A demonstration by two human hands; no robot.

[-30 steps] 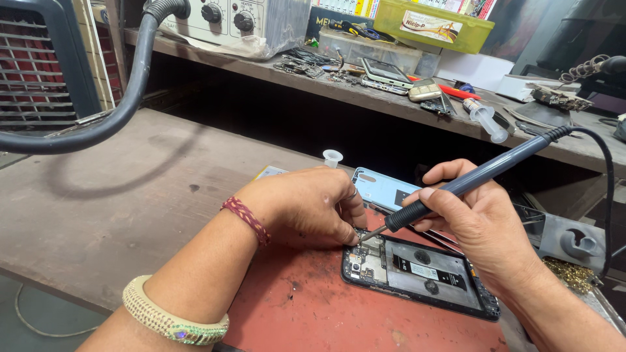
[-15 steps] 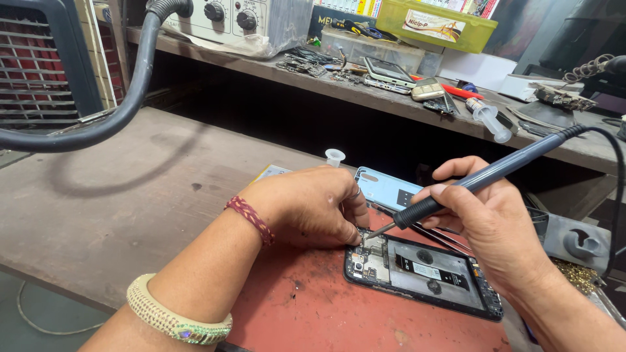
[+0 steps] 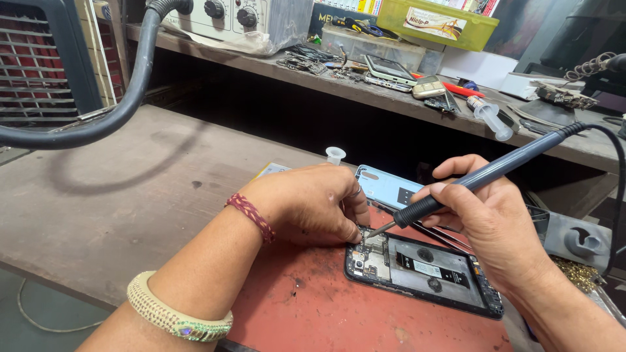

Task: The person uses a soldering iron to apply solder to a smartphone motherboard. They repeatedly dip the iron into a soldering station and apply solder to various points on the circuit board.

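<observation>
Left of hands: bare bench (image 3: 130, 195), open.
Above: hose (image 3: 124, 98) arcs across.
Behind: cluttered shelf (image 3: 391, 98), light-blue back cover (image 3: 388, 186).

Both forearms are bare, with no sleeves showing. The left arm carries two ornaments: a thin braided thread band (image 3: 250, 217) in dark red round the wrist, and further up the forearm a broad pale green bangle (image 3: 176, 317) with a scaly, beaded surface and a small bluish stone. The right wrist wears nothing.

Grey hose (image 3: 124, 104), syringe (image 3: 490, 118), yellow-green box (image 3: 437, 23)
</observation>
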